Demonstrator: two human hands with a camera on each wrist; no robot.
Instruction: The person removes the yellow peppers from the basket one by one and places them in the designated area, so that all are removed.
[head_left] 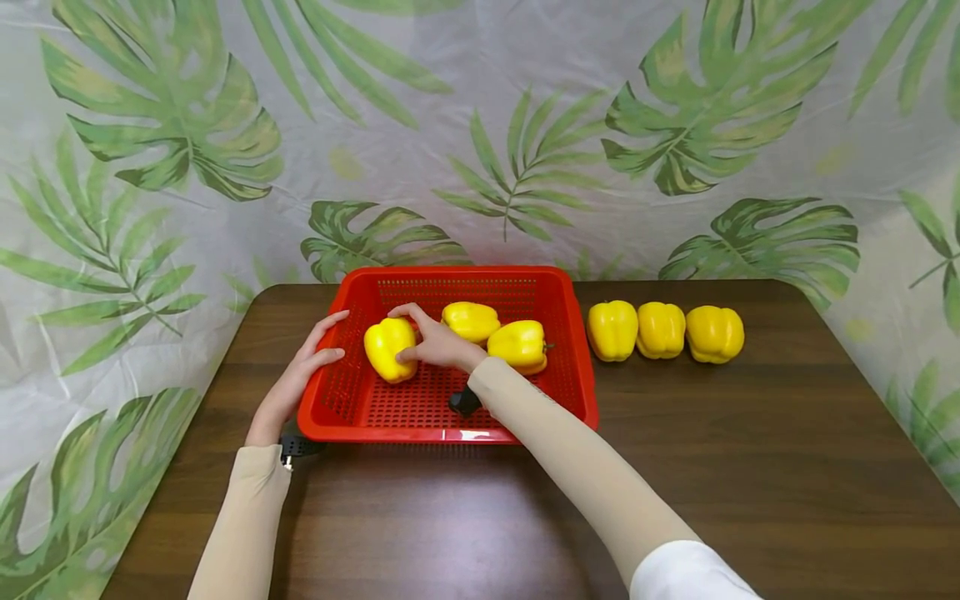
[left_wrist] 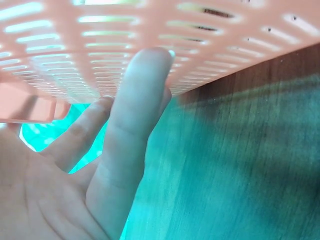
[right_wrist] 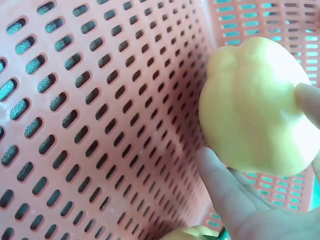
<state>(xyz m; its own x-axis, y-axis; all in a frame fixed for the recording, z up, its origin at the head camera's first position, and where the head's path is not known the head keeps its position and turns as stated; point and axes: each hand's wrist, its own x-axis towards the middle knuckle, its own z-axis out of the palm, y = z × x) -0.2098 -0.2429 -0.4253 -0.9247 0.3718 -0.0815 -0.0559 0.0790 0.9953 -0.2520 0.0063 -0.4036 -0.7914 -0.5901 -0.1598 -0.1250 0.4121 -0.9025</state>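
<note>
A red plastic basket (head_left: 465, 435) with slotted walls sits on the table. My left hand (head_left: 296, 379) grips its left rim, thumb and a finger over the edge. In the left wrist view, other fingers (left_wrist: 131, 107) lie against the outer slotted wall. My right hand (head_left: 438, 343) reaches inside and holds a yellow bell pepper (head_left: 386, 348) near the left wall. The right wrist view shows this bell pepper (right_wrist: 252, 110) between thumb and fingers. Two more yellow bell peppers, one behind (head_left: 470, 320) and one nearer (head_left: 517, 344), lie in the basket, partly behind my right hand and forearm.
Right of the basket, three yellow bell peppers stand in a row: left (head_left: 612, 331), middle (head_left: 661, 330) and right (head_left: 716, 334). The dark wooden table (head_left: 750, 467) extends to the front and right. A leaf-patterned cloth (head_left: 525, 50) hangs behind it.
</note>
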